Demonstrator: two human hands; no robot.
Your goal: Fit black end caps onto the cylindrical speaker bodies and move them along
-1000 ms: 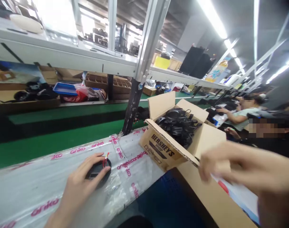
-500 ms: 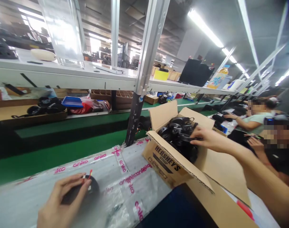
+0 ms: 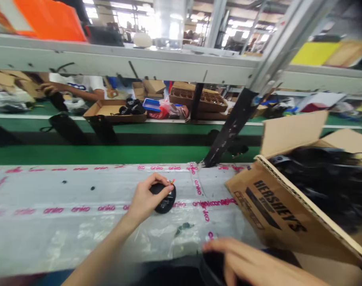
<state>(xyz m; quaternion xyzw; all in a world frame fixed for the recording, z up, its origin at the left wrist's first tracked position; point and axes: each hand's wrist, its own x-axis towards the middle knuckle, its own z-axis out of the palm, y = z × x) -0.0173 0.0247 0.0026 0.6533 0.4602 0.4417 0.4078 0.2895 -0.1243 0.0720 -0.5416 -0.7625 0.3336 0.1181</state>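
My left hand (image 3: 147, 198) is over a round black part (image 3: 166, 204) lying flat on the plastic-covered bench. Its thumb and forefinger are pinched together at the part's upper edge, on a small connector with a red wire (image 3: 173, 182). At the bench's near edge, low in the view, my right hand (image 3: 240, 258) is curled around a black curved piece (image 3: 212, 266). Motion blurs this piece and the frame cuts it off, so its kind is unclear. Right of that hand stands an open cardboard box (image 3: 267, 206) filled with black parts (image 3: 320, 182).
A dark slanted post (image 3: 231, 127) rises behind the bench, under a white shelf (image 3: 169, 63). Beyond the green belt (image 3: 124, 154) are a shallow carton (image 3: 100, 109), a blue tray (image 3: 151, 105) and another person's arm (image 3: 82, 93).
My right hand has come out of the box to the near edge with a black piece. My left hand keeps its pinch at the round part. The view has swung left.
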